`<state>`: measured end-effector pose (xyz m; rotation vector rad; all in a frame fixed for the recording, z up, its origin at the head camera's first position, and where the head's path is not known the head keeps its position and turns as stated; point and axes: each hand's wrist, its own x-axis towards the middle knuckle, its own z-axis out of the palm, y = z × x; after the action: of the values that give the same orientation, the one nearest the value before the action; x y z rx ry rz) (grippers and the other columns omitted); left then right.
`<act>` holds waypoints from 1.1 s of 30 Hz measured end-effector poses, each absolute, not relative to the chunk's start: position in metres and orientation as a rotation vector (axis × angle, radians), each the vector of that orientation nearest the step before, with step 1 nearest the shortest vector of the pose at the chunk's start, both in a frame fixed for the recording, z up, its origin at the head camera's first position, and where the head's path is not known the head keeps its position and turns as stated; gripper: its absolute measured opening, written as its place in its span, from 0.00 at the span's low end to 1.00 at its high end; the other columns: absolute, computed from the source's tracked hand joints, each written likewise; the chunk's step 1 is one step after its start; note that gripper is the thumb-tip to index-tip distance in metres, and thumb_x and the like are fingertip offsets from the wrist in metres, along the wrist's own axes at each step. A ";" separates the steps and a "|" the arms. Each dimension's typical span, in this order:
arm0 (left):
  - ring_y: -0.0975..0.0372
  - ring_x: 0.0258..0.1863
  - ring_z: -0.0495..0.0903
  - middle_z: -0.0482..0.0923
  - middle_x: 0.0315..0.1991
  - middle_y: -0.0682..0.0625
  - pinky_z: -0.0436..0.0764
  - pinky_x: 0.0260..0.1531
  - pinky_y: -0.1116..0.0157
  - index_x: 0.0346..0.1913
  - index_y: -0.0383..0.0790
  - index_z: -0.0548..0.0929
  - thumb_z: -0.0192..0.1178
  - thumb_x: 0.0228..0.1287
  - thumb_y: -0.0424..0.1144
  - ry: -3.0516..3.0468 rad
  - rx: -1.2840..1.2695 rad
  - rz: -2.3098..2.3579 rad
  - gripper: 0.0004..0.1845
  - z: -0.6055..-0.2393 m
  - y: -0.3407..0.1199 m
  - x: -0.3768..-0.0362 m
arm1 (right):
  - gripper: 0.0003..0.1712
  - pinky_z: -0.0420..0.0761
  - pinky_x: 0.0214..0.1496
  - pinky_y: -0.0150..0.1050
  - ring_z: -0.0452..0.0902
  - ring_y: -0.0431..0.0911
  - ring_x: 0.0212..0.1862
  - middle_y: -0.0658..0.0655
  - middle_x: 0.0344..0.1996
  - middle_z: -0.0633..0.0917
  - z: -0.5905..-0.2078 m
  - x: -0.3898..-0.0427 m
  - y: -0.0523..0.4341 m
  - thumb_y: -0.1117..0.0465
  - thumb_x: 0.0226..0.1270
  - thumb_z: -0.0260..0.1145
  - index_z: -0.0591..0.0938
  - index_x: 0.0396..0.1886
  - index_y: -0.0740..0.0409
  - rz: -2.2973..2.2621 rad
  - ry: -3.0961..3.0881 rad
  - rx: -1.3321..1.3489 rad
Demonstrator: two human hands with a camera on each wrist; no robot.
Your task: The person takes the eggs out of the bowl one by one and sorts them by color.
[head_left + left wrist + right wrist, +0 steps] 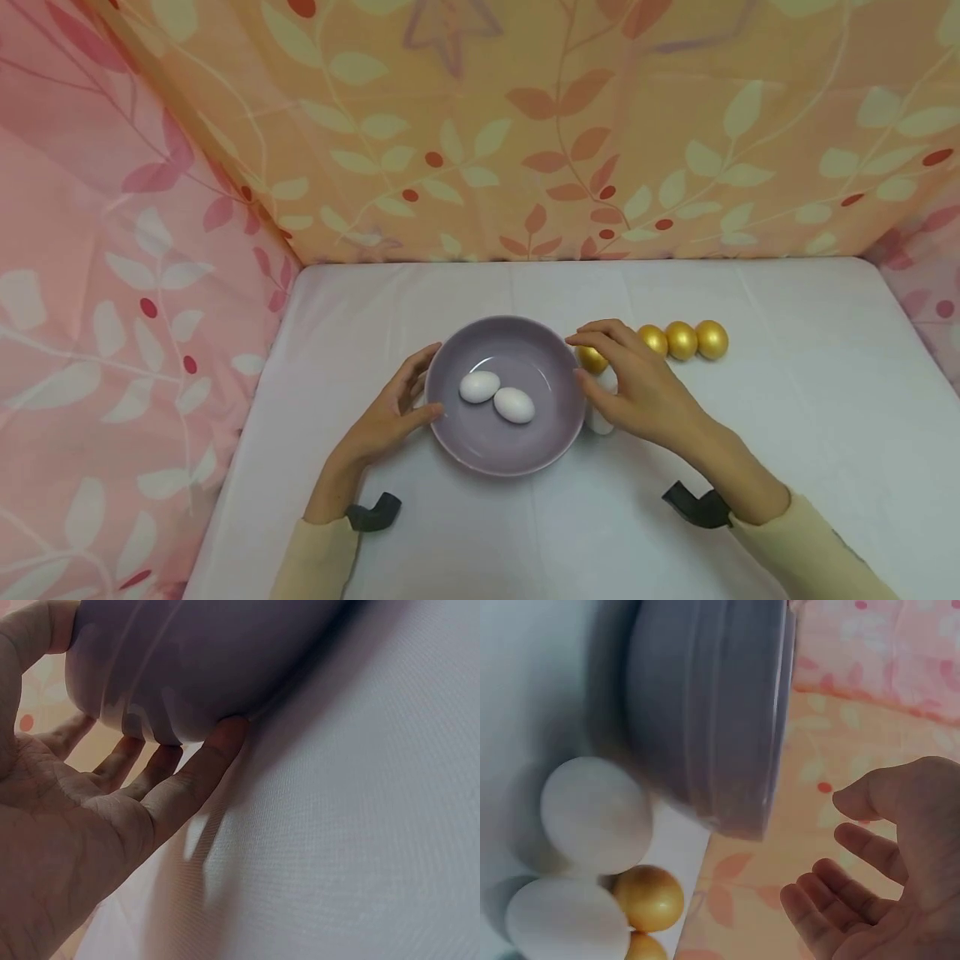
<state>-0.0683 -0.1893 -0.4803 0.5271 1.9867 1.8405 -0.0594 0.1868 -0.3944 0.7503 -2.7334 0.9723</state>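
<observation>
You are working over a purple bowl [507,450], a round, shallow dish with a glossy glaze, a pale lilac inside and a smooth, slightly ridged outer wall that shows in both wrist views [195,667] [705,712]. It is sitting on the white worktop [787,433], and everything else is best placed from it. Two white eggs [497,396] are lying inside the bowl, touching each other near its middle; they are plain, matte and unmarked.

Your left hand [390,412] is resting against the bowl's left side. Its fingers [202,761] are lying nearly straight and spread, with the tips touching the lower wall and the thumb up at the rim; they are not curled round anything.

Your right hand [637,387] is hovering just right of the bowl, with its fingers [840,907] loosely bent and open, holding nothing. The right wrist view is showing a gap between them and the rim.

Directly under that hand, just beside the bowl's right wall, more white eggs [592,817] are lying on the worktop. A row of shiny gold eggs [681,340] is running away from the bowl's upper right side.

No writing, brand or label is showing on the bowl or the eggs. The leaf-patterned cloth [525,125] behind the bowl is carrying no lettering either.
</observation>
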 end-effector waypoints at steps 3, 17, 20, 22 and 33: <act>0.47 0.85 0.54 0.58 0.82 0.48 0.64 0.76 0.72 0.84 0.57 0.56 0.67 0.72 0.32 1.990 0.520 1.834 0.45 -0.480 -0.190 -0.067 | 0.22 0.85 0.58 0.51 0.83 0.51 0.58 0.53 0.59 0.82 -0.392 -0.062 0.177 0.65 0.68 0.72 0.84 0.62 0.54 1.000 -2.712 0.807; 0.46 0.84 0.55 0.58 0.82 0.47 0.63 0.77 0.69 0.84 0.55 0.57 0.64 0.71 0.27 2.004 0.516 1.828 0.45 -0.476 -0.189 -0.069 | 0.21 0.86 0.58 0.46 0.84 0.48 0.56 0.51 0.58 0.82 -0.392 -0.075 0.138 0.60 0.70 0.71 0.83 0.62 0.53 1.068 -2.839 1.013; 0.46 0.84 0.55 0.58 0.82 0.47 0.65 0.75 0.72 0.84 0.55 0.56 0.64 0.71 0.27 2.001 0.507 1.825 0.45 -0.477 -0.189 -0.068 | 0.22 0.85 0.54 0.44 0.83 0.49 0.52 0.53 0.57 0.82 -0.395 -0.077 0.131 0.59 0.71 0.71 0.83 0.63 0.54 1.097 -2.892 1.043; 0.46 0.84 0.55 0.58 0.82 0.47 0.64 0.78 0.64 0.84 0.55 0.56 0.64 0.71 0.27 2.002 0.504 1.825 0.45 -0.477 -0.189 -0.069 | 0.22 0.85 0.53 0.43 0.83 0.50 0.50 0.55 0.57 0.82 -0.395 -0.079 0.126 0.58 0.72 0.72 0.83 0.63 0.55 1.097 -2.925 1.063; 0.47 0.85 0.54 0.58 0.82 0.48 0.63 0.79 0.58 0.84 0.56 0.56 0.64 0.71 0.28 1.994 0.500 1.829 0.45 -0.479 -0.189 -0.069 | 0.20 0.83 0.57 0.44 0.82 0.47 0.48 0.56 0.53 0.84 -0.391 -0.092 0.103 0.58 0.71 0.71 0.85 0.60 0.54 0.849 -3.131 1.223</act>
<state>-0.0693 -0.1887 -0.4789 0.4998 1.9940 1.8291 -0.0925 0.1030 -0.3911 1.2232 -3.1307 0.8489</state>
